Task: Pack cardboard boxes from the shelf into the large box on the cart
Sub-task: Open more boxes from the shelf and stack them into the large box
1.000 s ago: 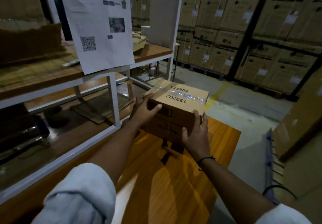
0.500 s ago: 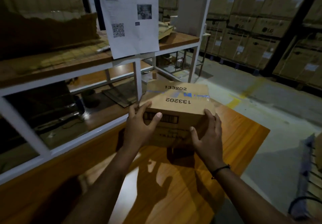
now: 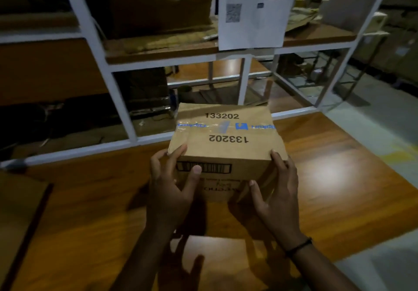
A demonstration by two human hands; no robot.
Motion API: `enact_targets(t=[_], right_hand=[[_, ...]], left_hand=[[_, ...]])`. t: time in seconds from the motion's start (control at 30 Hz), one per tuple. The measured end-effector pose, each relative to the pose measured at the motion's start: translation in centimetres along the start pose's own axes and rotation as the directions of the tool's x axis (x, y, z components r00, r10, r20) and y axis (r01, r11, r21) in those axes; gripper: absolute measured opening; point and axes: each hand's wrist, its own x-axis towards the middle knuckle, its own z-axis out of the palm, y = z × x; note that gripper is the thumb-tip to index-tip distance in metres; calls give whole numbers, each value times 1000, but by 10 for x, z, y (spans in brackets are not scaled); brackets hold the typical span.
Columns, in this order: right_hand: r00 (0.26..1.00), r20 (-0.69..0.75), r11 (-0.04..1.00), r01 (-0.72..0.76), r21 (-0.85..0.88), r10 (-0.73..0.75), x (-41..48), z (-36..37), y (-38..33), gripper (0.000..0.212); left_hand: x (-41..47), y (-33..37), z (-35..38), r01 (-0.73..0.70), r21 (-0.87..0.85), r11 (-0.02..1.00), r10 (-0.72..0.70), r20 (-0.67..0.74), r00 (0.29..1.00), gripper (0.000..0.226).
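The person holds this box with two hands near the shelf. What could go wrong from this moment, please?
1. The left hand and right hand grip the cardboard box only at its near corners. The far end has no support, so it may tip or slip.
2. Its far edge looks close to the white shelf frame; a forward swing could knock it.
3. The light is dim, so placing may be inexact.

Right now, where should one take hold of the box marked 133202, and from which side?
Grip the box by its two near corners, one hand from each side, as the left hand and right hand do: thumbs on the barcode face, fingers round the side walls. Its taped top is flat with no handle, and it looks too wide for one hand.
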Motion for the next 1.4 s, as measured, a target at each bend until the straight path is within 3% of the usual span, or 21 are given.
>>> enact_targets(t=[0.23,0.33,0.5,0.7,0.87,1.0,1.1,1.2,1.4], right_hand=[[991,102,989,69,128,-83,2,1,32,115],[983,144,981,88,170,-113,-14,9,47,118],[969,235,986,33,161,-71,-34,21,68,117],[962,265,985,26,169,-70,-22,17,62,118],[960,266,993,57,108,-84,5,4,32,107],[963,184,980,188,61,-196,28,-2,3,77],[956,160,968,234,89,-246,41,-1,-14,56],[954,176,966,222,133,-244,45,8,-20,35],[960,123,947,220,233,-253,29,17,-11,40]], left_hand=[[-38,4,7,174,-66,983,-178,-54,983,97],[-51,-8,18,227,-40,973,-228,-31,973,101],[-71,-17,37,190,-20,982,-191,-46,980,113],[-70,-17,44,128,3,992,-127,-99,987,89],[-59,0,27,45,82,996,-30,-177,984,70],[-47,14,-7,27,183,983,9,-195,981,62],[-36,13,-33,129,169,977,-99,-174,980,52],[-32,1,-43,213,194,958,-195,-108,975,59],[-55,-9,-37,156,75,985,-142,-164,976,53]])
